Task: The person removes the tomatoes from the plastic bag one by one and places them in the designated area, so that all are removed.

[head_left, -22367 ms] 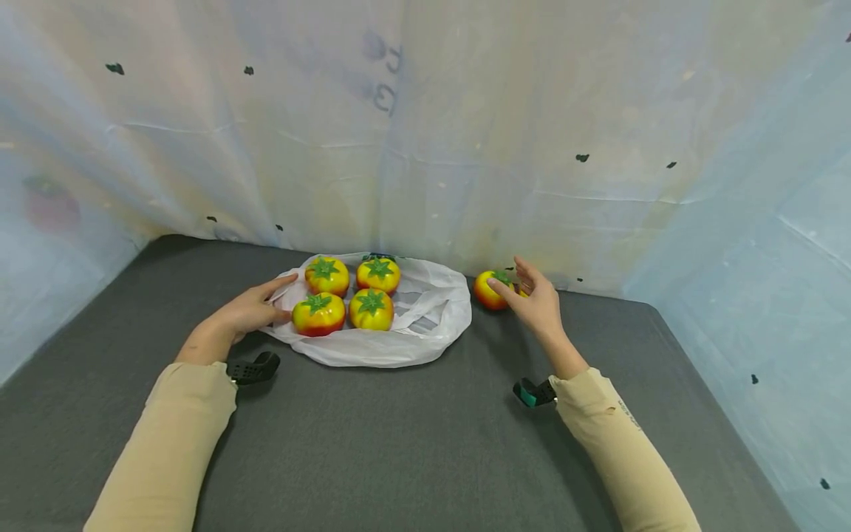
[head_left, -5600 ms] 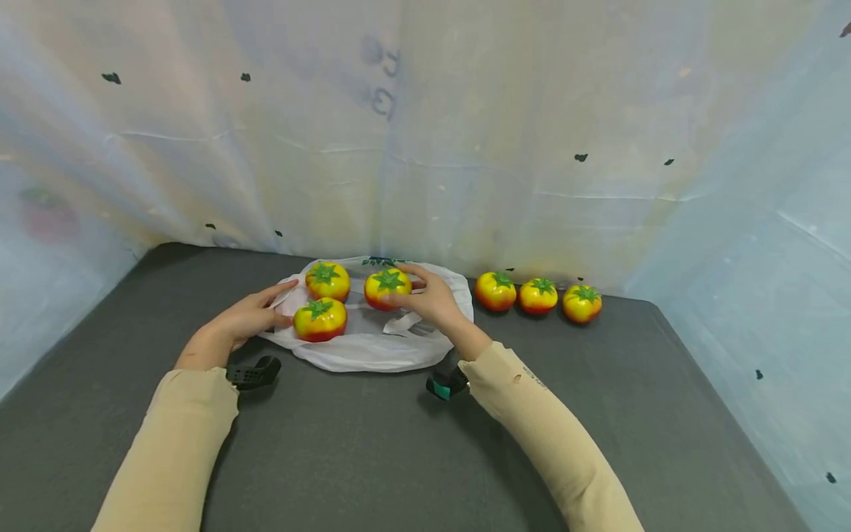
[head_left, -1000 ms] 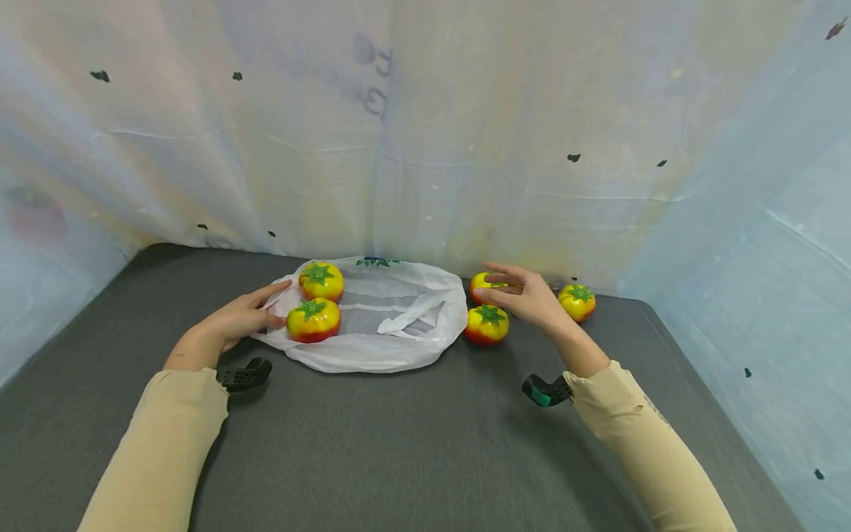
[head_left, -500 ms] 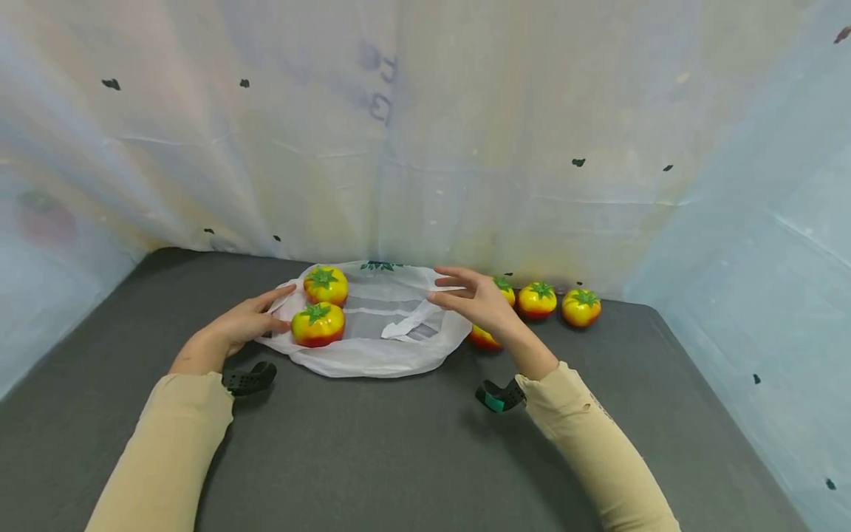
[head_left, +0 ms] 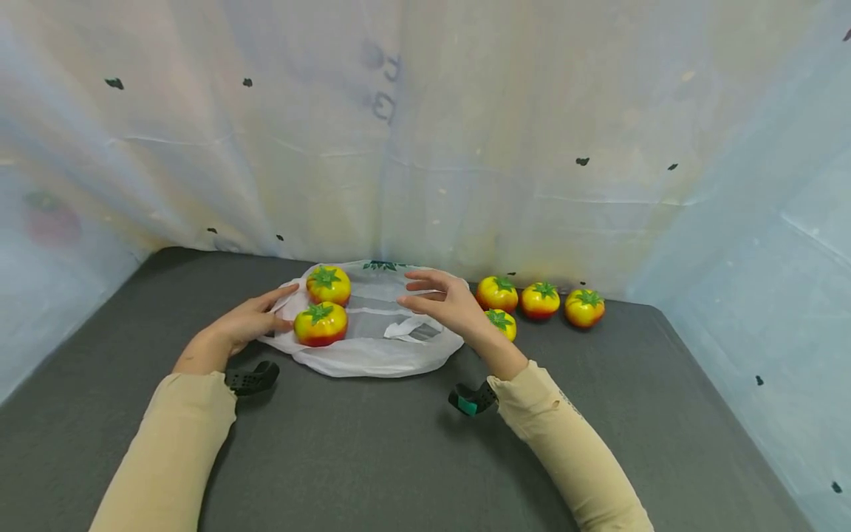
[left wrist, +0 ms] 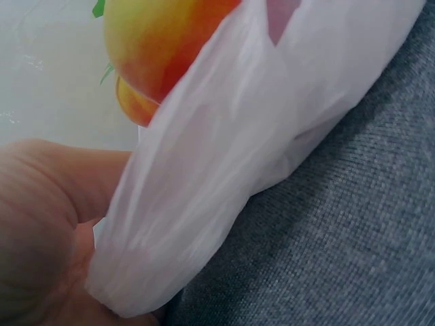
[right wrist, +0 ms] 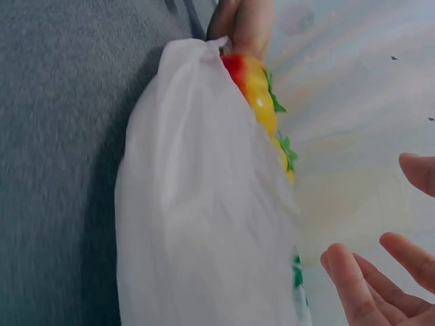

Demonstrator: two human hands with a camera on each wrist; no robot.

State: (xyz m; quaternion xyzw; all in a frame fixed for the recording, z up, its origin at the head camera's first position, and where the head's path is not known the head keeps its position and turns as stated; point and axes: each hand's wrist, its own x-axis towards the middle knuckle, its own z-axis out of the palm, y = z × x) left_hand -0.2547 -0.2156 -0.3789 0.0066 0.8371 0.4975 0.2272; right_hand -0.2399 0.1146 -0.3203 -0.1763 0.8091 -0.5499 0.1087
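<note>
A white plastic bag (head_left: 372, 360) lies with its mouth open on the dark table. Inside its left part sit two yellow-red tomatoes with green leafy tops, a rear tomato (head_left: 329, 284) and a front tomato (head_left: 320, 325). My left hand (head_left: 241, 326) holds the bag's left edge; in the left wrist view the thumb (left wrist: 88, 180) lies against the plastic (left wrist: 197, 170). My right hand (head_left: 450, 304) hovers over the bag's right part, fingers spread and holding nothing. In the right wrist view its fingertips (right wrist: 343, 265) are apart from the bag (right wrist: 197, 190).
Right of the bag, three tomatoes stand in a row by the back sheet: a left one (head_left: 496, 293), a middle one (head_left: 540, 301) and a right one (head_left: 584, 309). Another tomato (head_left: 503, 325) sits in front, partly behind my right wrist. Pale sheeting (head_left: 465, 133) closes the back and sides.
The bag held several tomatoes at first and now holds two; the others stand at right. In the last second my right hand moved left from those tomatoes to above the bag. My left hand stayed.
</note>
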